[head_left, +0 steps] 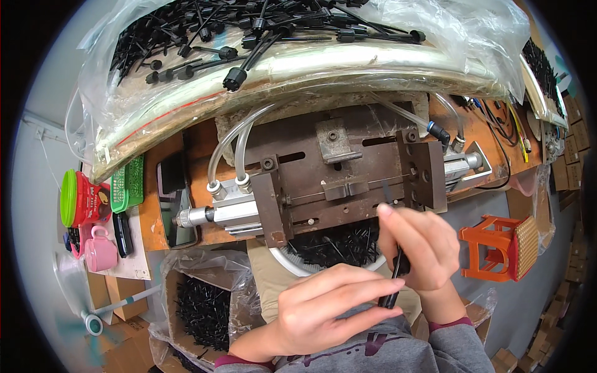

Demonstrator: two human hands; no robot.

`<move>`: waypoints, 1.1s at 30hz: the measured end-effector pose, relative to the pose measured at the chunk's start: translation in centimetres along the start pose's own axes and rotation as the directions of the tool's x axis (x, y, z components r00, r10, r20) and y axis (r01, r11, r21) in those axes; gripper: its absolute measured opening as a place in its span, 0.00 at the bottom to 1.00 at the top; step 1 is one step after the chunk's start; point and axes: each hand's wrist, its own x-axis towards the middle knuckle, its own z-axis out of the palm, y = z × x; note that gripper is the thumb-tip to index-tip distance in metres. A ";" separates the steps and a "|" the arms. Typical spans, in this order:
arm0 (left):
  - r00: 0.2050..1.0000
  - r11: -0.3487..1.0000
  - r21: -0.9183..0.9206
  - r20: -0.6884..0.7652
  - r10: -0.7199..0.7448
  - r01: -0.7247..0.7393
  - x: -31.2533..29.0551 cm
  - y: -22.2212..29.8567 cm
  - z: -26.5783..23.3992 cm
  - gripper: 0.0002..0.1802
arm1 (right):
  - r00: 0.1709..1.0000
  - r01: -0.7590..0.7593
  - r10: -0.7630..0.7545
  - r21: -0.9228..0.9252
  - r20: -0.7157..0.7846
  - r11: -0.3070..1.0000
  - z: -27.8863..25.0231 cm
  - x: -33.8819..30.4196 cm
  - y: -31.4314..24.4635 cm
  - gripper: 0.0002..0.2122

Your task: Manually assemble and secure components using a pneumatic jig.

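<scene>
My left hand (pixel 336 306) is closed, thumb and fingertips pinching the lower end of a black plastic stemmed part (pixel 390 300). Above it, my right hand (pixel 424 248) curls its fingers round the upper portion, which is mostly hidden. A thin dark tip (pixel 386 189) shows past the right fingertips; whether it belongs to the same part I cannot tell. Both hands are in front of a brown metal fixture (pixel 305 133) with a small clamp block (pixel 346 189) and a thin rod across its middle. Beneath the fixture, a white-rimmed tub (pixel 292 268) holds many black pieces.
Black stemmed parts (pixel 235 78) heap on a plastic-covered tray at the back. Air cylinders (pixel 233 214) with clear hoses flank the fixture. At left are a phone (pixel 177 199), a green basket (pixel 129 183) and a pink cup (pixel 101 250). An orange stool (pixel 491 248) stands right; a lined box (pixel 205 311) lower left.
</scene>
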 end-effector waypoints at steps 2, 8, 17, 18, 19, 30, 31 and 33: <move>0.999 0.999 -0.007 0.014 0.031 -0.031 -0.3 -0.4 -0.2 0.21 | 0.996 -0.040 0.038 -0.021 -0.081 0.999 0.4 0.3 0.6 0.17; 0.998 0.979 -0.196 -0.029 0.052 -0.057 -0.6 -1.5 -0.4 0.22 | 0.986 -0.167 0.166 0.137 0.019 0.976 -0.7 0.2 0.9 0.16; 0.984 0.717 0.688 -0.019 0.174 -0.114 0.2 -3.4 0.6 0.17 | 0.887 -0.396 0.458 0.617 0.064 0.680 -2.1 0.1 0.1 0.36; 0.985 0.685 0.721 -0.019 0.172 -0.106 0.2 -3.8 0.8 0.17 | 0.889 -0.385 0.455 0.639 0.061 0.666 -2.3 0.2 0.0 0.41; 0.985 0.656 0.748 -0.015 0.170 -0.102 0.2 -4.1 1.0 0.16 | 0.890 -0.375 0.453 0.657 0.057 0.654 -2.5 0.3 -0.2 0.47; 0.995 0.564 0.820 0.064 0.082 -0.099 1.5 -3.2 0.6 0.16 | 0.930 -0.329 0.361 0.593 0.069 0.735 -3.8 -0.1 0.4 0.23; 0.995 0.557 0.825 0.068 0.073 -0.097 1.4 -3.1 0.6 0.15 | 0.915 -0.353 0.397 0.613 0.069 0.707 -3.8 -0.1 0.1 0.20; 0.995 0.571 0.815 0.081 0.057 -0.099 1.6 -2.8 0.3 0.15 | 0.940 -0.334 0.307 0.568 0.147 0.752 -4.2 -0.5 0.9 0.20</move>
